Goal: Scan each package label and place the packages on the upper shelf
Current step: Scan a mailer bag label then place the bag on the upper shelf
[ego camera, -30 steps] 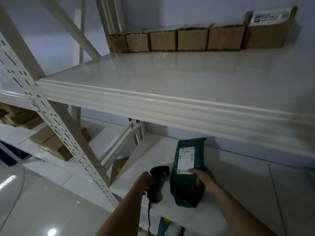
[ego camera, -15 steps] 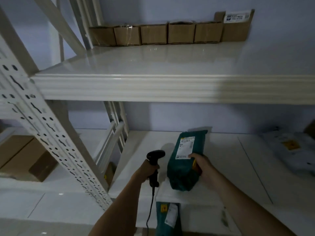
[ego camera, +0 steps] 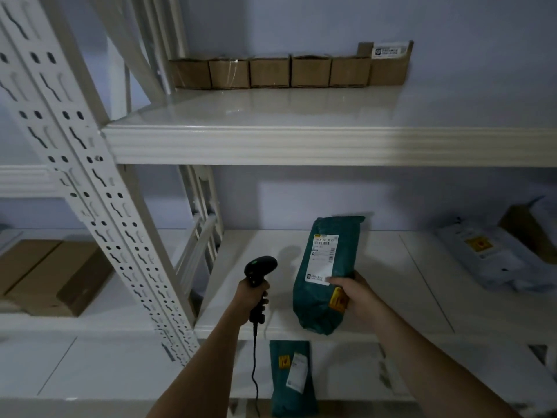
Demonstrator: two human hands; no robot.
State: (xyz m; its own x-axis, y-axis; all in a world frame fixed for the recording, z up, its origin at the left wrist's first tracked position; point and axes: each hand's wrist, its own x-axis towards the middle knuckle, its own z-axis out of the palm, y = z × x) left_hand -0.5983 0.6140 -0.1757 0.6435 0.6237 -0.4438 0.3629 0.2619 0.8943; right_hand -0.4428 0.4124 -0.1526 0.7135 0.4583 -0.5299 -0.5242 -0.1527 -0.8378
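A: Where do things stand?

B: The right hand [ego camera: 360, 297] grips the green package [ego camera: 328, 276] by its lower right edge, thumb across the front and the other fingers curled behind; the package stands nearly upright, its base apparently resting near the front lip of the middle shelf [ego camera: 391, 267]; the white label [ego camera: 324, 256] sits just above the thumb, facing us. The left hand [ego camera: 252, 297] is wrapped round the handle of the black scanner [ego camera: 259, 267], fingers clamped tight; its head sits just left of the package, above the knuckles.

A: How should the scan go?

B: I'd judge the scanner head needs turning toward the barcode at the label's top, well above the thumb; keep the thumb off the printed area, hold the bag flat so the film doesn't glare; then lift it to the upper shelf [ego camera: 301, 140].

A: And up there?

B: A glossy white surface; a row of small cardboard boxes [ego camera: 289, 72] lines the back wall, with bare room in front. Below the fingers, another green package [ego camera: 291, 378] lies on the lower level; grey mailers [ego camera: 488, 257] lie far right; the room is dim, walls bluish.
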